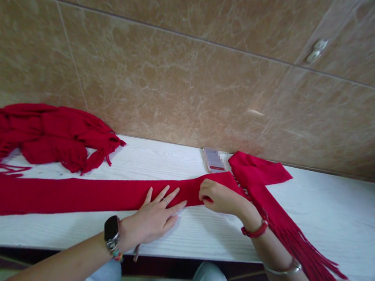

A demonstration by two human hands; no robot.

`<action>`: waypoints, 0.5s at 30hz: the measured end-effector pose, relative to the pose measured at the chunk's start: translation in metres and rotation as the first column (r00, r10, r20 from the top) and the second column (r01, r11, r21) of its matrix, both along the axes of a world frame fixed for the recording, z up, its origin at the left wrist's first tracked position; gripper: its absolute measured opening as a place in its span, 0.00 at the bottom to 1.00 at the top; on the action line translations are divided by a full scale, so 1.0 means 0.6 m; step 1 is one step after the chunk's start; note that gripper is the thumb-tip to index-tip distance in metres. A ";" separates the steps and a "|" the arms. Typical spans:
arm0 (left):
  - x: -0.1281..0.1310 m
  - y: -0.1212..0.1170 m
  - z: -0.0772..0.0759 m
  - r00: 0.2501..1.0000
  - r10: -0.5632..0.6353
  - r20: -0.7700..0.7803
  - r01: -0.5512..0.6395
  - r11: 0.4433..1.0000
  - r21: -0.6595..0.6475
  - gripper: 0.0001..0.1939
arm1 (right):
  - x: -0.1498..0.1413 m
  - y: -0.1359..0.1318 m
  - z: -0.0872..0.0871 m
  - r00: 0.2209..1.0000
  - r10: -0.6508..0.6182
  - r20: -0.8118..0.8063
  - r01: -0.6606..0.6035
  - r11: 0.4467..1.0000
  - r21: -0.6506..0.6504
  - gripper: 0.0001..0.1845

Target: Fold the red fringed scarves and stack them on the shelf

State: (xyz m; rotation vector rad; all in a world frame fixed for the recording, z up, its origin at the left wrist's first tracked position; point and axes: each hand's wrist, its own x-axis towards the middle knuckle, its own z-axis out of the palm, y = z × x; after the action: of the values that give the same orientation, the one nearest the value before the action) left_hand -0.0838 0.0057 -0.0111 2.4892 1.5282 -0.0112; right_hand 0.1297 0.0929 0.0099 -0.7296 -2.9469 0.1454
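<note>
A long red strip of cloth [97, 196] lies flat along the white counter [332, 214], stretching from beyond the left side of the view toward the right, nearer the front edge than the back over much of its length. At its right end it rises toward the back edge and meets a fringed red piece [277, 214]; whether the two are joined I cannot tell.

The left hand [156, 216] lies palm down on the strip, fingers spread apart and clamped on nothing, the heel of the hand resting toward the counter's front edge. It wears a ring [164, 200], and on the wrist are a dark-faced watch [112, 228] and a beaded bracelet [116, 253]. The right hand [217, 195] is just beside it on the same strip, fingers curled together near the cloth's lower edge; a bit of red shows inside the curl, but I cannot tell if cloth is pinched there. A red bracelet [260, 229] and a silver bangle [295, 267] circle that arm.

The fringed piece is folded over near the back edge and slants down to the front edge at the right, its tassels reaching over it. A bunched red scarf [53, 133] lies toward the back left, against the tiled wall [179, 83]. Near the middle of the back edge sits a small flat item [214, 162], partly blurred
</note>
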 end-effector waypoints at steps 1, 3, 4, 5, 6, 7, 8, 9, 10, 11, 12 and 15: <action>0.000 -0.001 0.002 1.000 0.001 -0.001 -0.001 1.000 -0.006 0.23 | 0.002 -0.001 0.001 1.000 0.004 -0.015 -0.004 1.000 -0.010 0.11; -0.004 -0.001 0.006 0.999 0.030 -0.011 -0.030 0.999 -0.014 0.23 | 0.005 0.001 0.003 0.998 0.002 -0.058 -0.003 1.000 -0.024 0.12; -0.007 0.000 0.008 0.998 0.062 -0.020 -0.063 0.998 -0.014 0.23 | 0.007 0.003 0.002 0.996 -0.017 -0.090 0.016 1.000 -0.017 0.12; -0.010 0.001 0.009 0.995 0.099 -0.029 -0.099 0.995 -0.009 0.24 | 0.009 0.008 0.000 0.990 -0.051 -0.134 0.053 0.999 0.007 0.12; -0.014 0.002 0.009 0.991 0.132 -0.036 -0.133 0.991 -0.001 0.25 | 0.011 0.013 -0.003 0.978 -0.097 -0.182 0.106 0.994 0.040 0.12; -0.018 0.004 0.009 0.987 0.157 -0.041 -0.157 0.988 0.012 0.25 | 0.015 0.019 -0.008 0.963 -0.147 -0.228 0.169 0.983 0.077 0.14; -0.022 0.006 0.008 0.984 0.171 -0.045 -0.170 0.985 0.025 0.26 | 0.018 0.026 -0.014 0.945 -0.197 -0.261 0.231 0.967 0.110 0.17; -0.026 0.009 0.007 0.983 0.176 -0.050 -0.175 0.984 0.036 0.26 | 0.022 0.033 -0.023 0.932 -0.240 -0.273 0.284 0.949 0.135 0.21; -0.028 0.011 0.006 0.982 0.178 -0.057 -0.176 0.983 0.046 0.26 | 0.026 0.039 -0.032 0.923 -0.280 -0.262 0.325 0.934 0.149 0.25; -0.029 0.012 0.004 0.982 0.179 -0.066 -0.175 0.983 0.055 0.26 | 0.031 0.044 -0.042 0.920 -0.318 -0.231 0.357 0.922 0.153 0.29; -0.030 0.014 0.003 0.981 0.180 -0.075 -0.175 0.983 0.060 0.26 | 0.034 0.047 -0.052 0.917 -0.353 -0.186 0.381 0.912 0.151 0.33; -0.026 0.015 0.002 0.981 0.172 -0.092 -0.166 0.984 0.066 0.27 | 0.042 0.051 -0.075 0.903 -0.426 -0.055 0.430 0.893 0.132 0.39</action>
State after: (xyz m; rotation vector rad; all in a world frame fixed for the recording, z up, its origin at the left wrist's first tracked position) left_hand -0.0996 0.0145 -0.0099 2.4262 1.8006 -0.0622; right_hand 0.1548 0.1238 -0.0351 -1.3151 -2.6543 -0.0891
